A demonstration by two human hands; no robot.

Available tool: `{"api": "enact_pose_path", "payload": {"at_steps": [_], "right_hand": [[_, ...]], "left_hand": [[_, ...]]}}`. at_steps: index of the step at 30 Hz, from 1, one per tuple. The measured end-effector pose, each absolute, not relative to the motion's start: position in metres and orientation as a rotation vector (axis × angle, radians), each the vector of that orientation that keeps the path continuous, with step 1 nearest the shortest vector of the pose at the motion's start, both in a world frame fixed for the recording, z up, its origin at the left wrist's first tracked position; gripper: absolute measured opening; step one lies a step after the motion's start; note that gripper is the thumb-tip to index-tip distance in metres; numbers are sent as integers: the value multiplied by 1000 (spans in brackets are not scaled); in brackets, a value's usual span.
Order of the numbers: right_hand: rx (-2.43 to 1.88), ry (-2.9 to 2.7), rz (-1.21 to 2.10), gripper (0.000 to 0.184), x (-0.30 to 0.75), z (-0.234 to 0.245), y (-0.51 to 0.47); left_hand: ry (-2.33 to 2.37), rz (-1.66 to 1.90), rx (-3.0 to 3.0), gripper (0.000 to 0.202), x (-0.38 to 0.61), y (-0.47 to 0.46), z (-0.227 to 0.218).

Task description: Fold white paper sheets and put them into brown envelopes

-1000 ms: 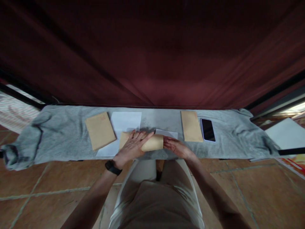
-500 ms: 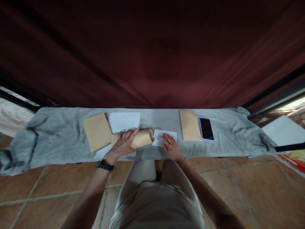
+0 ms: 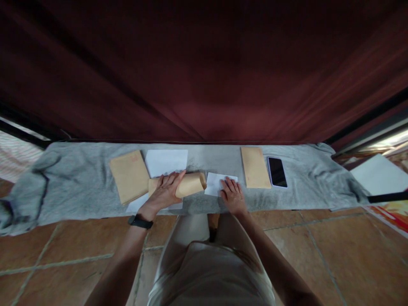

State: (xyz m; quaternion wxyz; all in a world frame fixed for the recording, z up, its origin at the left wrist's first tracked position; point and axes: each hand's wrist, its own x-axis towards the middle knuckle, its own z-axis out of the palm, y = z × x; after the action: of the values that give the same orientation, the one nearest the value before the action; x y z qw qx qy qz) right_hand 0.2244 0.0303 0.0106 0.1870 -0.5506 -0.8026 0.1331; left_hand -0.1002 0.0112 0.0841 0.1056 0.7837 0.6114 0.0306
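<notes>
My left hand (image 3: pixel 165 189) presses on a brown paper envelope (image 3: pixel 191 184), thumb on one side and fingers on the other. The envelope bulges, and its open end gapes to the right. Just past that end lies a small white folded paper (image 3: pixel 213 183) on the grey cloth. My right hand (image 3: pixel 233 194) rests on the right part of this paper with its fingers apart and lying flat. Part of a white sheet (image 3: pixel 137 204) shows beneath the envelope and my left wrist.
Brown envelopes (image 3: pixel 129 176) lie at the left, beside another white sheet (image 3: pixel 167 162). To the right are a flat brown envelope (image 3: pixel 255 168) and a phone (image 3: pixel 277 172). The grey cloth (image 3: pixel 315 178) covers a narrow table, with a dark red curtain (image 3: pixel 204 85) behind it.
My right hand has slid slightly to the right over the white paper, its fingers spreading flatter. My left hand keeps its hold on the envelope.
</notes>
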Motion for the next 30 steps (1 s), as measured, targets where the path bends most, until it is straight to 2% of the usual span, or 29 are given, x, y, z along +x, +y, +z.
{"api": "enact_pose_path", "payload": {"at_steps": [6,9,21,27,30], "right_hand": [[-1821,-2009,379,70,241,16,37],[-1956,-1940,400,72,240,23,39],[-2263,-1810,575,45,234,42,55],[-1931,-1729,764,12,251,33,55],[-1645,-1581,906,14,261,31,56]], "left_hand": [[1799,119,2344,108,-99,5,88],[1794,124,2362,109,-101,1,88],[1804,130,2305,114,-108,-4,71],[1783,141,2307,115,-109,-4,73],[1783,141,2298,114,-108,-4,74]]}}
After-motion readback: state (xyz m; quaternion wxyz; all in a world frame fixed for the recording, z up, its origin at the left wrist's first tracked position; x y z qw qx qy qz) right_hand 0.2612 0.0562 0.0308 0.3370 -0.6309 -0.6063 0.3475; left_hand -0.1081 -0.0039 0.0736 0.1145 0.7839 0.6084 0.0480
